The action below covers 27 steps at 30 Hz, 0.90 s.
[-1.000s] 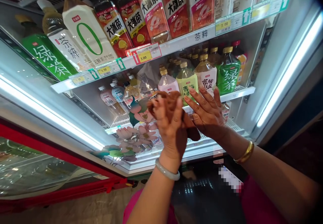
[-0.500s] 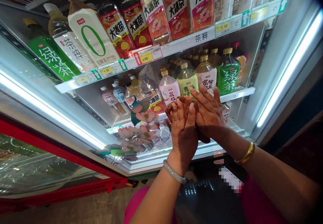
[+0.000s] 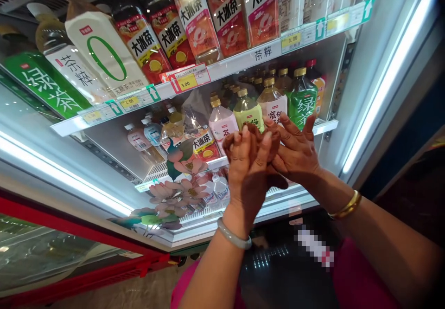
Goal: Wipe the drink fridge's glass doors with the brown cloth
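Note:
My left hand [image 3: 245, 174] is pressed over a crumpled brown cloth [image 3: 271, 145], its fingers bent against it in front of the fridge shelves. Parts of the cloth show between and beside the fingers; the rest is hidden. My right hand [image 3: 297, 153] is just to the right, fingers spread, its inner edge against or over the cloth's right side. A dark brown shape, perhaps more of the cloth, hangs below between the two palms. Left of the hands are pink and green lotus flowers [image 3: 187, 186], which look like a picture on the glass.
Behind the hands, drink bottles [image 3: 222, 119] line the middle shelf. Large tea bottles [image 3: 104, 51] stand above, behind a price rail [image 3: 267, 51]. Bright light strips [image 3: 389, 77] run down both sides. A red frame [image 3: 69, 225] is at lower left, a black glossy surface [image 3: 274, 267] below.
The view has shifted, so the shelves appear further left. Both hands have moved slightly right relative to the bottles, and the right hand's fingers look more spread. The cloth remains under the left hand.

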{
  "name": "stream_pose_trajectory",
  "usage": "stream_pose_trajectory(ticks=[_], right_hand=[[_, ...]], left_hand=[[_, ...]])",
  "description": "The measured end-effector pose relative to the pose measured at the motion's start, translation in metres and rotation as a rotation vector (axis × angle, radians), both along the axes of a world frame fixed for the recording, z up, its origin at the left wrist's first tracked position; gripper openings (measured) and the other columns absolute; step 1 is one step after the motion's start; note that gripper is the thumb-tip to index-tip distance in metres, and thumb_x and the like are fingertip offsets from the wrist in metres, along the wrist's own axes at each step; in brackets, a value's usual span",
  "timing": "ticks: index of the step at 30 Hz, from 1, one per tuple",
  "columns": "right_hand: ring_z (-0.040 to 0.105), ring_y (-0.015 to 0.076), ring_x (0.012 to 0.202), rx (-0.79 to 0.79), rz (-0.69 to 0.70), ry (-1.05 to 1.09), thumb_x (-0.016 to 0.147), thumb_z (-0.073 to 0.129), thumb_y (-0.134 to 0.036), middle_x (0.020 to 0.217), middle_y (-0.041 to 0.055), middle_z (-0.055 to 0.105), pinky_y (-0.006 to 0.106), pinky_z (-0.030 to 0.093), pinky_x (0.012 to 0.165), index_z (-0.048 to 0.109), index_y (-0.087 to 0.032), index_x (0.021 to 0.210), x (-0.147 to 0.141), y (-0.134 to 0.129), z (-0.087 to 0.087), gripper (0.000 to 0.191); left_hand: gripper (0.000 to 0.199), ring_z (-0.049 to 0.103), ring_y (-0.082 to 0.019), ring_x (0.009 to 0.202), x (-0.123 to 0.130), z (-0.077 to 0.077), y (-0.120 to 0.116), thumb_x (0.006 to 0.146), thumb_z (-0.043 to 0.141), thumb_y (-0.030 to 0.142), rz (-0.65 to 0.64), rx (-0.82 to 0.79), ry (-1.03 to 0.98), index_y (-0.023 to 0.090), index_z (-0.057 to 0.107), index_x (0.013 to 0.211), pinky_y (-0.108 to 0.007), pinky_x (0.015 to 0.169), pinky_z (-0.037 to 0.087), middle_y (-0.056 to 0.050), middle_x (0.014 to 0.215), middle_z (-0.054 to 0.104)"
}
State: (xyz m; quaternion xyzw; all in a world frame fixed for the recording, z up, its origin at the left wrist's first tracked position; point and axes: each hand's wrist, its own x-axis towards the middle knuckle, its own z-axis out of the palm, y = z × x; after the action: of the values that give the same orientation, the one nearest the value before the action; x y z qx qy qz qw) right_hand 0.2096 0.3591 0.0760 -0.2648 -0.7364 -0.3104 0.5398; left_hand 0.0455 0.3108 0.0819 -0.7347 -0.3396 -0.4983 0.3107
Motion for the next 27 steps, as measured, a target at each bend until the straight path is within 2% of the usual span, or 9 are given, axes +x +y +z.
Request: stream_pose_trajectory(ticks=[3, 5, 8, 11, 13, 17, 19, 24, 27], right_hand=[[0.028, 0.0201, 0.161, -0.025, -0.014, -0.004, 0.103, 0.047, -0.026, 0.164, -0.0024, 0.047, 0.054, -0.008, 0.135, 0.052, -0.034, 0.152, 0.008, 0.003, 0.001, 0.050], [0.026, 0.0187, 0.161, -0.014, -0.009, 0.012, 0.104, 0.047, -0.027, 0.166, -0.0028, 0.043, 0.052, -0.008, 0.135, 0.046, -0.036, 0.156, 0.012, 0.005, 0.001, 0.053], [0.030, 0.0214, 0.160, -0.034, -0.020, 0.072, 0.104, 0.045, -0.028, 0.167, -0.0023, 0.041, 0.052, -0.008, 0.134, 0.044, -0.037, 0.158, 0.016, 0.008, 0.000, 0.055], [0.033, 0.0230, 0.159, -0.062, -0.048, 0.119, 0.105, 0.042, -0.032, 0.167, -0.0035, 0.042, 0.053, -0.005, 0.135, 0.045, -0.039, 0.157, 0.019, 0.009, -0.001, 0.053], [0.034, 0.0228, 0.158, -0.061, -0.050, 0.121, 0.105, 0.042, -0.032, 0.166, -0.0032, 0.043, 0.053, -0.005, 0.135, 0.044, -0.039, 0.158, 0.019, 0.010, 0.000, 0.053], [0.031, 0.0251, 0.160, -0.056, -0.021, 0.138, 0.104, 0.042, -0.028, 0.168, -0.0031, 0.041, 0.058, -0.007, 0.134, 0.041, -0.039, 0.159, 0.020, 0.010, 0.002, 0.056], [0.027, 0.0254, 0.161, -0.064, -0.017, 0.157, 0.105, 0.041, -0.028, 0.169, -0.0041, 0.039, 0.059, -0.007, 0.134, 0.039, -0.041, 0.160, 0.020, 0.010, 0.003, 0.057], [0.030, 0.0263, 0.160, -0.097, -0.007, 0.215, 0.106, 0.037, -0.028, 0.169, -0.0029, 0.039, 0.060, -0.002, 0.135, 0.029, -0.041, 0.165, 0.022, 0.012, 0.003, 0.061], [0.033, 0.0279, 0.159, -0.113, 0.014, 0.238, 0.107, 0.036, -0.027, 0.169, -0.0019, 0.040, 0.062, 0.000, 0.134, 0.026, -0.041, 0.166, 0.024, 0.012, 0.005, 0.062]], left_hand=[[0.075, 0.016, -0.028, 0.165, -0.008, 0.021, -0.002, 0.103, 0.046, 0.008, 0.018, 0.014, -0.103, 0.032, 0.021, 0.168, -0.053, 0.135, 0.018, -0.006, 0.178, 0.015], [0.076, 0.014, -0.026, 0.165, -0.005, 0.024, -0.003, 0.102, 0.041, 0.003, 0.043, 0.008, -0.178, 0.032, 0.020, 0.169, -0.052, 0.136, 0.015, -0.005, 0.178, 0.014], [0.078, 0.014, -0.028, 0.165, 0.012, 0.004, 0.000, 0.102, 0.050, 0.007, 0.060, -0.021, -0.119, 0.032, 0.019, 0.169, -0.050, 0.136, 0.018, -0.006, 0.178, 0.013], [0.082, 0.023, -0.031, 0.163, 0.025, -0.017, 0.004, 0.099, 0.064, 0.018, -0.006, -0.039, 0.011, 0.029, 0.021, 0.169, -0.053, 0.134, 0.026, -0.010, 0.176, 0.021], [0.085, 0.025, -0.032, 0.162, 0.022, -0.016, 0.005, 0.099, 0.065, 0.021, -0.023, -0.050, 0.047, 0.029, 0.019, 0.169, -0.053, 0.134, 0.026, -0.010, 0.176, 0.021], [0.075, 0.016, -0.029, 0.164, 0.008, 0.008, 0.003, 0.104, 0.049, 0.014, 0.049, -0.025, -0.075, 0.032, 0.016, 0.169, -0.051, 0.135, 0.018, -0.006, 0.178, 0.012], [0.074, 0.013, -0.029, 0.165, 0.008, 0.013, 0.001, 0.104, 0.043, 0.011, 0.062, -0.009, -0.130, 0.031, 0.016, 0.169, -0.053, 0.135, 0.015, -0.006, 0.178, 0.009], [0.079, 0.016, -0.030, 0.164, 0.030, -0.013, 0.006, 0.101, 0.055, 0.011, -0.008, -0.071, 0.011, 0.026, 0.018, 0.169, -0.055, 0.134, 0.021, -0.013, 0.175, 0.022], [0.081, 0.019, -0.029, 0.163, 0.030, -0.013, 0.009, 0.101, 0.056, 0.012, -0.031, -0.079, 0.052, 0.025, 0.016, 0.169, -0.055, 0.133, 0.024, -0.013, 0.174, 0.025]])
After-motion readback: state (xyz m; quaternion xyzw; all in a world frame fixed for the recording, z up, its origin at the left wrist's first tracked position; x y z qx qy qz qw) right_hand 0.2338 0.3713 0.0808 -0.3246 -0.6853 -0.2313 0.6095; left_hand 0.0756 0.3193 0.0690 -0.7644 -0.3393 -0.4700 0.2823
